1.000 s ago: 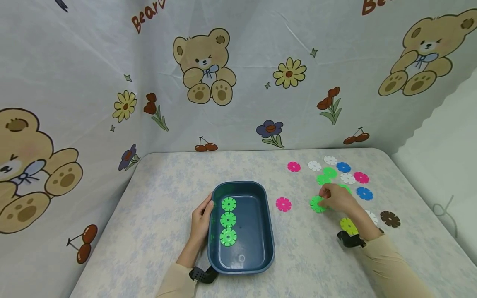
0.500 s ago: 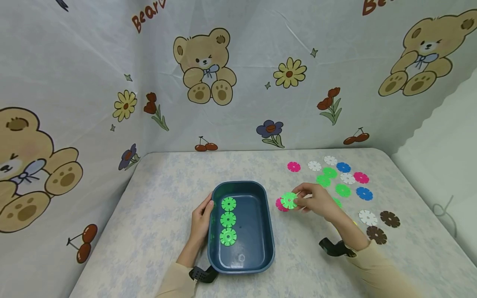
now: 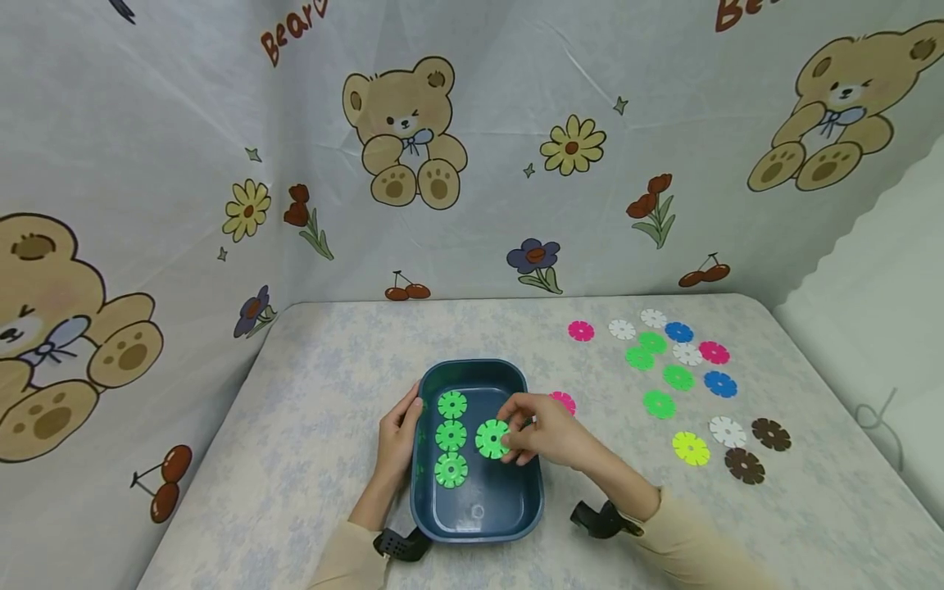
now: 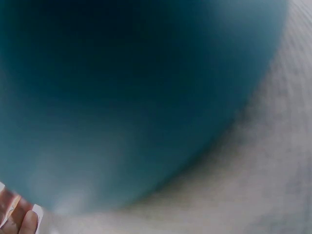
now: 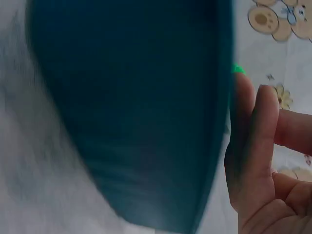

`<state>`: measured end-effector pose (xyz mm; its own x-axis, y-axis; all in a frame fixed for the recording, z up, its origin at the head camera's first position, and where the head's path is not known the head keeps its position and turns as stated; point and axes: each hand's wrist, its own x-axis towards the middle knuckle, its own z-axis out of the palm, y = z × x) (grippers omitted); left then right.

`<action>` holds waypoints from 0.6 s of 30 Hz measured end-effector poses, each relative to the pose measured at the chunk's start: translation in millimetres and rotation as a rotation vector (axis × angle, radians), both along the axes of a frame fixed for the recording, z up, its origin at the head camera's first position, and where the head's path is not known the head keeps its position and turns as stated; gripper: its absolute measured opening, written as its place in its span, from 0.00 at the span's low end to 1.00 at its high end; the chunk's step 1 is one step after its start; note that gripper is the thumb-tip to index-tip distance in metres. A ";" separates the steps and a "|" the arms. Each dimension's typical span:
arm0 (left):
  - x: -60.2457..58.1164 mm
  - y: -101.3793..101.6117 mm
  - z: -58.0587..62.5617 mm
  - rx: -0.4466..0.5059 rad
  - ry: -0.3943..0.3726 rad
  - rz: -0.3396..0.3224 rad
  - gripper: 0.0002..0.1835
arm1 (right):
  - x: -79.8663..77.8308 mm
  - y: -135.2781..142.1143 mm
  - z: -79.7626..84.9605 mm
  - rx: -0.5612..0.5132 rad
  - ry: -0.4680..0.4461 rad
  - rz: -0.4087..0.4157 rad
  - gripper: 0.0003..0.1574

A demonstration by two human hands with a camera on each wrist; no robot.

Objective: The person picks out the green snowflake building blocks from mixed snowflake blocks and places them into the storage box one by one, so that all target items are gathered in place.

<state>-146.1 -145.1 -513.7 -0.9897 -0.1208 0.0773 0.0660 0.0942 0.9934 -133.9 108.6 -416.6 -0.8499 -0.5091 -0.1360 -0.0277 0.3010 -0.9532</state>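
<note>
My right hand (image 3: 549, 430) pinches a green notched plastic disc (image 3: 489, 440) by its right edge, over the right half of the dark blue tray (image 3: 479, 496). In the tray, a column of three green discs (image 3: 451, 435) lies along the left side. My left hand (image 3: 397, 434) holds the tray's left side, its thumb by the rim. The right wrist view shows the tray's blurred outer wall (image 5: 136, 126), the right hand's fingers (image 5: 265, 117) beyond the rim and a sliver of green. Blue tray wall (image 4: 122, 146) fills most of the left wrist view.
On the table's right side lie several loose discs: green (image 3: 678, 378), white (image 3: 728, 431), blue (image 3: 720, 384), pink (image 3: 581, 331), yellow (image 3: 691, 448) and brown (image 3: 745, 465). A pink disc (image 3: 563, 402) lies partly behind the right hand. A bear-print cloth (image 3: 472, 246) hangs behind.
My right hand has picked up a green disc from the loose ones and carried it left, past the pink disc, to over the tray. The left hand and tray have stayed put.
</note>
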 end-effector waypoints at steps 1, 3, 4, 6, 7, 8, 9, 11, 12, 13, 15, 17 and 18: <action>0.2 -0.1 0.2 0.005 -0.007 0.000 0.24 | 2.0 -6.2 -1.5 0.002 -0.003 0.019 0.14; 0.7 -0.2 0.9 0.013 -0.015 -0.004 0.24 | 5.5 -17.9 -4.2 0.011 -0.003 0.053 0.13; 0.8 -0.3 1.0 0.014 -0.018 -0.006 0.24 | 7.0 -23.4 -5.8 0.016 -0.003 0.066 0.12; 0.8 -0.3 1.6 0.023 -0.027 -0.005 0.24 | 9.6 -33.3 -9.9 0.034 0.001 0.090 0.11; 0.7 -0.4 1.4 0.026 -0.027 -0.008 0.24 | 10.7 -37.4 -12.3 0.045 0.002 0.102 0.11; 0.6 -0.4 1.2 0.029 -0.030 -0.010 0.24 | 11.8 -41.3 -15.1 0.055 -0.004 0.112 0.10; 0.8 -0.5 1.4 0.028 -0.032 -0.011 0.24 | 12.9 -44.7 -17.9 0.065 -0.011 0.123 0.10; 0.6 -0.7 1.4 0.031 -0.032 -0.014 0.24 | 15.2 -50.1 -23.7 0.090 -0.026 0.144 0.10; 0.5 -0.7 1.3 0.034 -0.032 -0.015 0.24 | 16.3 -52.3 -26.6 0.102 -0.033 0.154 0.10; 0.5 -0.8 1.3 0.035 -0.033 -0.015 0.24 | 17.4 -54.1 -29.3 0.113 -0.040 0.165 0.10; 0.6 -1.0 1.6 0.032 -0.028 -0.015 0.23 | 19.9 -56.8 -33.2 0.128 -0.046 0.185 0.10; 0.1 -1.1 0.9 0.031 -0.020 -0.014 0.23 | 21.7 -58.7 -36.2 0.141 -0.046 0.195 0.10; 0.2 -0.9 1.1 0.031 -0.017 -0.014 0.23 | 22.4 -59.2 -37.0 0.144 -0.043 0.200 0.10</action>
<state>-145.9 -146.0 -512.6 -0.9925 -0.1087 0.0565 0.0499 0.0625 0.9968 -111.5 49.4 -453.6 -0.7258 -0.6397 -0.2532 -0.0605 0.4260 -0.9027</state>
